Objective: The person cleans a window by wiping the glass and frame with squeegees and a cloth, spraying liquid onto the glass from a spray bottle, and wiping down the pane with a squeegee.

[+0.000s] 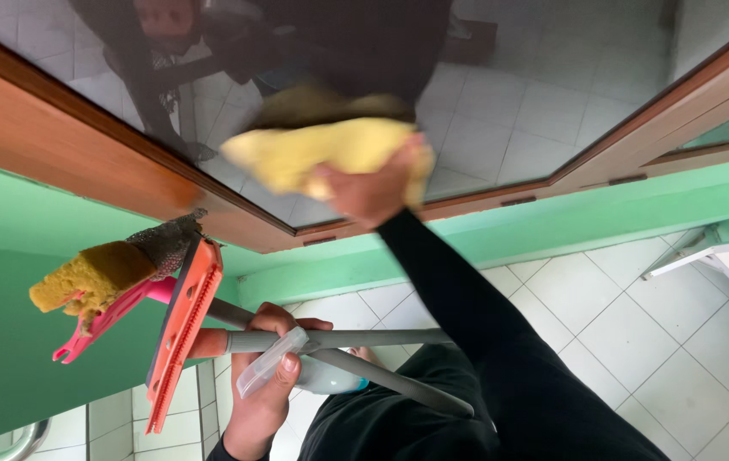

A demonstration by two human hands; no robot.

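Where tiles reflect: glass pane, green wall.

The person wears a black top with long sleeves. The right sleeve is close-fitting and reaches to the wrist. The left sleeve shows only a small dark edge. Both hands are bare, without gloves or rings.

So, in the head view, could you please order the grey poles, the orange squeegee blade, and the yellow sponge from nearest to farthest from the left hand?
1. grey poles: gripped in the left hand.
2. orange squeegee blade: just beside it, on the poles' ends.
3. yellow sponge: farthest out, upper left.
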